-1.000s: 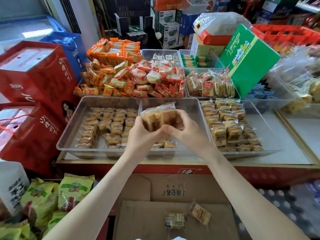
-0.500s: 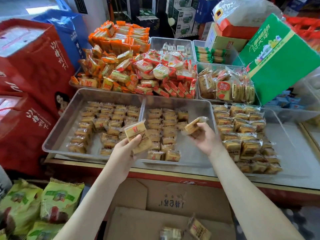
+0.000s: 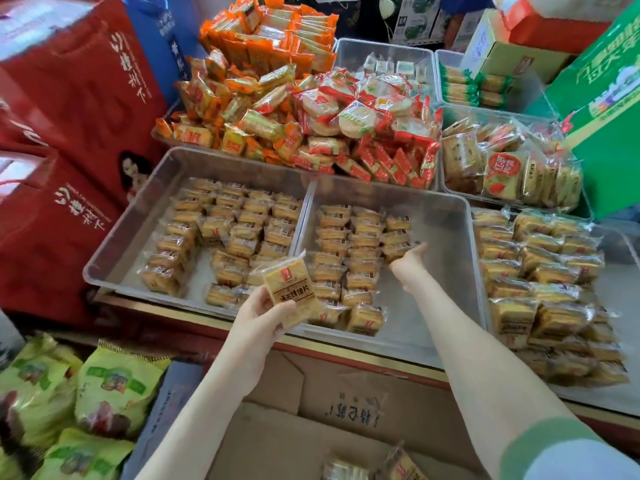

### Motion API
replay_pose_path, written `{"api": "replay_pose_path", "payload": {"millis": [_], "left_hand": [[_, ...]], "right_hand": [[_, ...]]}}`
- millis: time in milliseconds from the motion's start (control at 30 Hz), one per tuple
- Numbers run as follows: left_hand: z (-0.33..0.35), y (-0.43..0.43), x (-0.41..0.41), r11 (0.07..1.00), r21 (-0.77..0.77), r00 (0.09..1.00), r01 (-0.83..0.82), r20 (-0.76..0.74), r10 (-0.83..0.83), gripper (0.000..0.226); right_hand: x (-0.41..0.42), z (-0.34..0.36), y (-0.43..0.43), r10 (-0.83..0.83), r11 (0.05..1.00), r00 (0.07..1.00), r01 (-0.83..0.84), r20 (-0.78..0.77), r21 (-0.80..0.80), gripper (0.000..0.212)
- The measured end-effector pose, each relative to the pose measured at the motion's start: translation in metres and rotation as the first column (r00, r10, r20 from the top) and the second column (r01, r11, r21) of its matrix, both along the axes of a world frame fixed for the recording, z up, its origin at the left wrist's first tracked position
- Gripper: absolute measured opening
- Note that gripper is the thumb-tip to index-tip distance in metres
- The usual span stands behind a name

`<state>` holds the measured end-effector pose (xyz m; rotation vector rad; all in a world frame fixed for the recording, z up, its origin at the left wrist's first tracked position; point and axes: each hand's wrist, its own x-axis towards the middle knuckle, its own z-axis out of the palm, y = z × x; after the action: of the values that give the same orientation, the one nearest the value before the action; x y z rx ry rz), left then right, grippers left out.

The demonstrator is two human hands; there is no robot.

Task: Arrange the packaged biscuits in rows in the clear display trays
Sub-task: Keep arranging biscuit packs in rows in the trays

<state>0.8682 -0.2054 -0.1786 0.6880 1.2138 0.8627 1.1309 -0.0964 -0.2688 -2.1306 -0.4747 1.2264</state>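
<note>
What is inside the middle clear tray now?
Rows of wrapped biscuits fill the left part of the middle tray; its right part is bare. The packet in the left hand hides its front-left corner.

red gift bags at left, green carton at right, cardboard box below.

Holds one clear-wrapped yellow biscuit pack tilted at lower centre, above rows of like biscuits covering much of left clear tray and left half of middle clear tray.
</note>
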Motion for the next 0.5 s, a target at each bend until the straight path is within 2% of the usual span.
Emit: {"api": "replay_pose_path", "payload": {"millis": [33, 133, 167, 233, 300, 367, 400, 467, 500], "left_hand": [[0.0, -0.001, 0.0, 1.0, 0.003, 1.0, 0.019, -0.002, -0.019, 0.029], [0.002, -0.004, -0.003, 0.997, 0.026, 0.997, 0.071, -0.036, -0.07, 0.031], [0.004, -0.004, -0.004, 0.995, 0.031, 0.994, 0.09, -0.06, -0.088, 0.032], [0.007, -0.005, -0.006, 0.988, 0.044, 0.98, 0.146, -0.14, -0.138, 0.032], [0.013, -0.004, -0.006, 0.965, 0.063, 0.938, 0.254, -0.261, -0.23, 0.029], [0.024, -0.003, -0.006, 0.902, 0.062, 0.851, 0.426, -0.365, -0.377, 0.028], [0.031, -0.002, -0.004, 0.852, 0.061, 0.79, 0.52, -0.414, -0.453, 0.028], [0.048, 0.0, 0.0, 0.755, 0.083, 0.683, 0.651, -0.499, -0.534, 0.03], [0.056, 0.001, 0.003, 0.735, 0.115, 0.671, 0.668, -0.52, -0.529, 0.031]], "right_hand": [[0.002, -0.002, 0.0, 0.014, 0.999, 1.0, -0.014, 0.02, -0.032, 0.064], [0.006, 0.003, -0.002, 0.091, 0.992, 0.992, -0.082, 0.086, -0.1, 0.069], [0.004, 0.01, -0.007, 0.126, 0.989, 0.986, -0.115, 0.114, -0.094, 0.071], [0.0, 0.03, -0.022, 0.252, 0.968, 0.933, -0.24, 0.257, -0.077, 0.094], [-0.008, 0.064, -0.04, 0.327, 0.931, 0.884, -0.362, 0.334, 0.044, 0.098], [-0.018, 0.099, -0.061, 0.439, 0.828, 0.857, -0.503, 0.27, 0.248, 0.085], [-0.024, 0.117, -0.075, 0.557, 0.748, 0.807, -0.59, 0.197, 0.302, 0.078], [-0.035, 0.145, -0.103, 0.779, 0.577, 0.623, -0.758, 0.074, 0.304, 0.066], [-0.041, 0.156, -0.116, 0.825, 0.517, 0.559, -0.804, 0.079, 0.294, 0.06]]}}
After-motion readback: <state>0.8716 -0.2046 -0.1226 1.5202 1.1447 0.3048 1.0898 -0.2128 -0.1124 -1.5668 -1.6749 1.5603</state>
